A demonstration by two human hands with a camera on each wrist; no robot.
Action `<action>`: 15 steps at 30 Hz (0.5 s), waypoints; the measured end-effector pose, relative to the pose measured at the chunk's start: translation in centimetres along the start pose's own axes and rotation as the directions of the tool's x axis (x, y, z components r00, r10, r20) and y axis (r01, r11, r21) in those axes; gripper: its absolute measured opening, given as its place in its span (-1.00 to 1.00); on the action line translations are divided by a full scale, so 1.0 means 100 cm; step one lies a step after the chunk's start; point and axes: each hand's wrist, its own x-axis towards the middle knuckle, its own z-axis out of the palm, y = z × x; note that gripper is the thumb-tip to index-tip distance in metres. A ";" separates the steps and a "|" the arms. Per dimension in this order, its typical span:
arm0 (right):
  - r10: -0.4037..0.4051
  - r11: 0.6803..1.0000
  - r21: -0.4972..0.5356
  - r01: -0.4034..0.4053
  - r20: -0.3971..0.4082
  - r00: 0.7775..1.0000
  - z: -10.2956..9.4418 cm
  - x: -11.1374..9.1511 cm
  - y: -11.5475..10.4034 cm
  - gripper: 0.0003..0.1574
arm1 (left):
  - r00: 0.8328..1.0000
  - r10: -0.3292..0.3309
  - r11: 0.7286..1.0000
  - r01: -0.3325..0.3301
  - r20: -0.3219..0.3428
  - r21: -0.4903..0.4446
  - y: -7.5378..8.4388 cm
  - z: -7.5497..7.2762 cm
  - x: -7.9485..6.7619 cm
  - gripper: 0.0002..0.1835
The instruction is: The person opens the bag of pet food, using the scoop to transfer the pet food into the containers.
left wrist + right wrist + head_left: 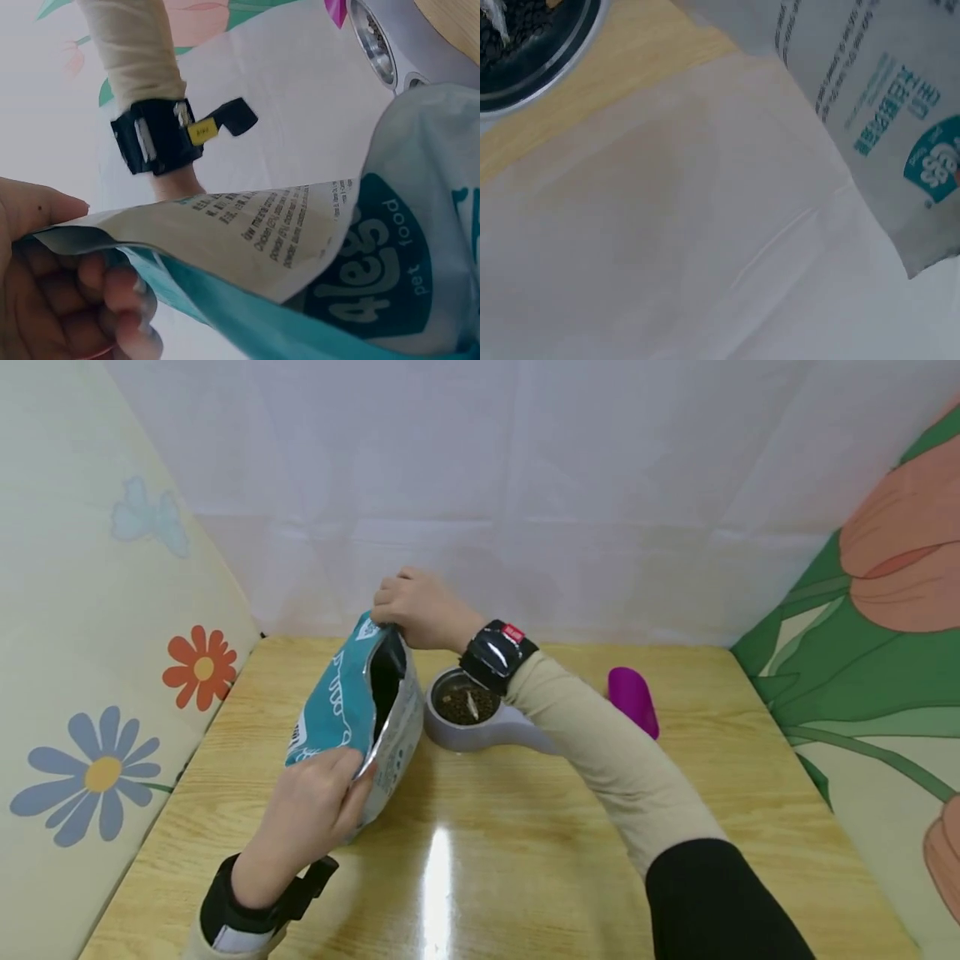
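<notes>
A teal and white pet food bag (330, 702) stands tilted on the table, its mouth gaping to the right and dark inside. My left hand (315, 802) grips the near end of the mouth's edge, with the thumb on the white side and curled fingers on the teal side. At the far top corner, my right hand (423, 608) holds the bag; its fingertips are partly hidden. Right of the bag sits a pale grey bowl (465, 742) with dark kibble (453, 706) and a small pale piece inside. My right wrist partly covers it.
A purple scoop-like thing (632, 697) lies beyond my right forearm. The wooden table (525, 843) meets a white cloth backdrop (600, 527) behind. Flower-printed panels (105, 693) stand at both sides.
</notes>
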 end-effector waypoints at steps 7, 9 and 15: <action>-0.071 0.996 0.054 0.078 -0.124 0.990 0.009 -0.001 -0.007 -0.86 | 1.000 -0.011 1.000 0.011 0.011 -0.018 -0.004 -0.004 -0.001 -0.50; -0.060 0.996 0.056 0.069 -0.146 0.987 0.011 -0.001 -0.007 -0.77 | 1.000 -0.016 1.000 0.016 0.021 -0.020 -0.003 -0.004 -0.001 -0.55; -0.035 0.998 0.043 0.042 -0.150 0.988 0.013 -0.001 -0.009 -0.61 | 0.999 -0.026 1.000 0.026 0.039 -0.003 0.000 -0.005 -0.002 -0.64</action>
